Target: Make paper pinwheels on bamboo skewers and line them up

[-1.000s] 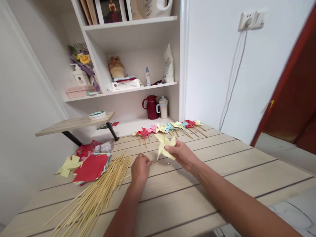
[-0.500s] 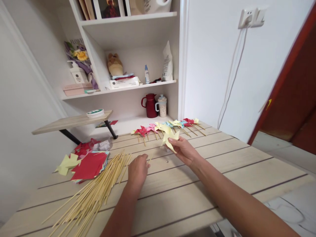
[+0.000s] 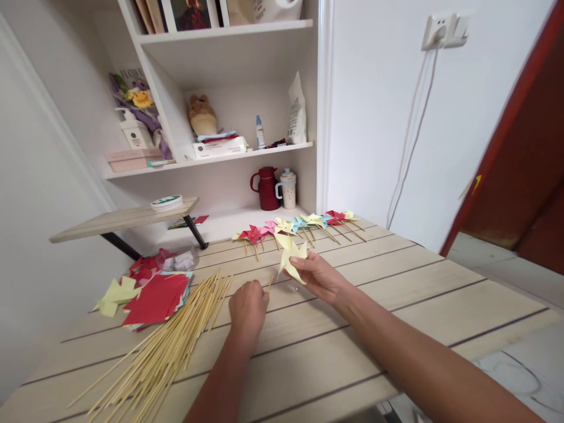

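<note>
A pale yellow paper pinwheel (image 3: 291, 258) is pinched in my right hand (image 3: 318, 276), held just above the table. My left hand (image 3: 249, 305) is closed beside it, and the tip of a thin wooden stick (image 3: 270, 284) sticks out past its fingers toward the pinwheel. Most of that stick is hidden by the hand. To the left of my left hand lies a spread bundle of wooden sticks (image 3: 176, 335). Behind my hands, a row of finished pinwheels on sticks (image 3: 251, 234) runs along the back of the table in red, pink, yellow and blue.
A stack of coloured paper squares with red on top (image 3: 156, 298) lies left of the sticks, beside a yellow folded paper (image 3: 116, 295). A small raised wooden shelf (image 3: 123, 219) stands at the back left. A red jug (image 3: 268, 189) and a cup (image 3: 288, 190) stand behind.
My right hand has moved left and slightly down with the pinwheel, closer to my left hand. The stick in my left hand now points up toward the pinwheel.
</note>
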Tool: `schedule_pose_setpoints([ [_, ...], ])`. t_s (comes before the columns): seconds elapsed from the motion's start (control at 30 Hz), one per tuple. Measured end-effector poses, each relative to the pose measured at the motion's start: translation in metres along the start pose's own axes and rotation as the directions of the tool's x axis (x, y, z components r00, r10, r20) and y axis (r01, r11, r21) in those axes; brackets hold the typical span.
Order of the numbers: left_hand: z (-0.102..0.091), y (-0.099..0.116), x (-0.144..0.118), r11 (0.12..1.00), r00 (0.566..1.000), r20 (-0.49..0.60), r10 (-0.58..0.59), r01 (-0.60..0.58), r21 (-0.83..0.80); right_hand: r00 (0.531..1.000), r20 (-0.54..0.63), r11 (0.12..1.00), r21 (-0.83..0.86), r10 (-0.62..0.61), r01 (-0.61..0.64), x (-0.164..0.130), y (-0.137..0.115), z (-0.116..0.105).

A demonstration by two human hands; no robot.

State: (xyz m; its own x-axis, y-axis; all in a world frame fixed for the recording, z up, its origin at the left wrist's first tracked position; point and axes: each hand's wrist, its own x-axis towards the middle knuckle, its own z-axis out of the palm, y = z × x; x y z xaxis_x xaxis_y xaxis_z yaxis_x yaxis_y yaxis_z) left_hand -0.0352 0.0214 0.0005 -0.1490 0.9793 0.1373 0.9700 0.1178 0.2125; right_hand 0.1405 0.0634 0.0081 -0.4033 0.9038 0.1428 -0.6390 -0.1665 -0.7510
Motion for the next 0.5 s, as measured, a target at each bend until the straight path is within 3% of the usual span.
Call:
schedule_pose_setpoints([
  [0.23,-0.007,0.001,0.002,0.984,0.996,-0.028,-0.084,0.078,-0.162,0.999,-0.034,0.999,0.041,0.032,-0.031,0.003,0.011,0.002],
  [0.37,-0.003,0.007,0.001,0.926,0.999,-0.050,-0.021,0.001,-0.378,0.999,-0.042,0.995,0.097,0.004,0.000,0.003,0.008,0.004],
  [0.5,0.005,0.011,0.001,0.870,0.998,-0.059,0.032,-0.056,-0.489,0.994,-0.113,0.986,0.165,0.006,0.012,0.003,0.006,0.002],
])
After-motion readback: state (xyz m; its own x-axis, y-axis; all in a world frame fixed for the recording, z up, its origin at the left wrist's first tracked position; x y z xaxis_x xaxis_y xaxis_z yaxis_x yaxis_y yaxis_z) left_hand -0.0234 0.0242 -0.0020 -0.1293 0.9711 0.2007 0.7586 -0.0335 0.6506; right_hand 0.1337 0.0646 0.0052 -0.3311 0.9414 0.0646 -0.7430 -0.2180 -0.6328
